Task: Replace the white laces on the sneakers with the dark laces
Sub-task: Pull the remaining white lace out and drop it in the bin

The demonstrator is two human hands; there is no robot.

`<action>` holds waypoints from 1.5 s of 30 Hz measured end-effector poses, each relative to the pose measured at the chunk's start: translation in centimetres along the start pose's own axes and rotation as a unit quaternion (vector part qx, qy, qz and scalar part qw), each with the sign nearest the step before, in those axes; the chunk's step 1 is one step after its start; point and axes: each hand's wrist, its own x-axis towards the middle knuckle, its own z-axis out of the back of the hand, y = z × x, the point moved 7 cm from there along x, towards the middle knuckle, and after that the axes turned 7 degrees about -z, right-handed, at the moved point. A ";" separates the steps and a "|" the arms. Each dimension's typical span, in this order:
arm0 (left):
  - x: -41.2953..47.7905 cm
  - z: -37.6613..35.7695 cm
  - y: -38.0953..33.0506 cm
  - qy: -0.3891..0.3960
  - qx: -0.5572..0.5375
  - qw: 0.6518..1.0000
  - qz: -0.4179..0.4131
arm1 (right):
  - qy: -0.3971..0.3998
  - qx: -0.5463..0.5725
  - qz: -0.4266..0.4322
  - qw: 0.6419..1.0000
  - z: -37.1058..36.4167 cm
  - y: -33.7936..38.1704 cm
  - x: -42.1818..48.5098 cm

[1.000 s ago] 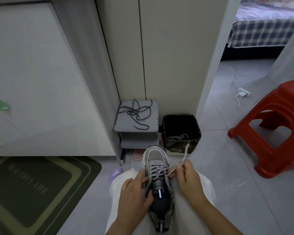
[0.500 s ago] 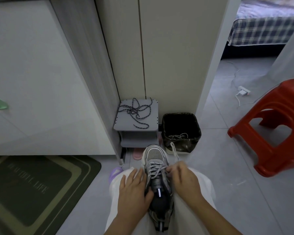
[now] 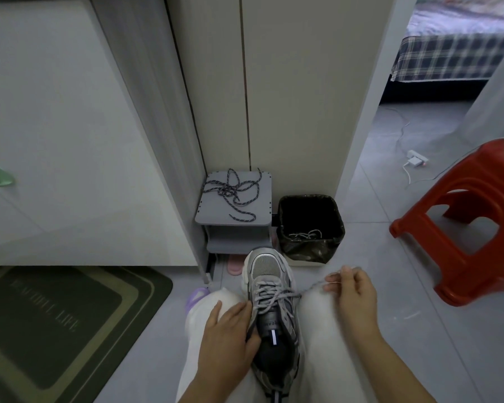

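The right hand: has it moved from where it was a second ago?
Yes. The right hand has swung out to the right, away from the sneaker and toward the red stool, drawing the white lace out sideways.

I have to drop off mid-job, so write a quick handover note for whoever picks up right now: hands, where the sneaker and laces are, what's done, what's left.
Left hand grips the sneaker on the lap.
Right hand pinches the free end of the white lace, drawn taut to the right; the rest is threaded through the eyelets.
Dark laces lie untouched on the grey shelf.
A discarded lace lies in the bin.
Left: finish unlacing, bin this lace, thread a dark one. No second sneaker in view.
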 end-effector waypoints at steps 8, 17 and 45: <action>0.4 0.3 -0.6 -0.036 -0.063 0.997 -0.011 | 0.148 -0.301 0.138 0.932 -3.5 1.3 -3.3; 1.2 3.7 -0.8 -0.201 -0.171 0.963 0.044 | 0.164 -0.415 0.283 0.849 -6.6 -0.5 -6.6; 1.4 5.4 -0.8 -0.131 -0.164 0.974 0.090 | 0.073 -0.463 0.393 0.791 -5.8 0.2 -8.4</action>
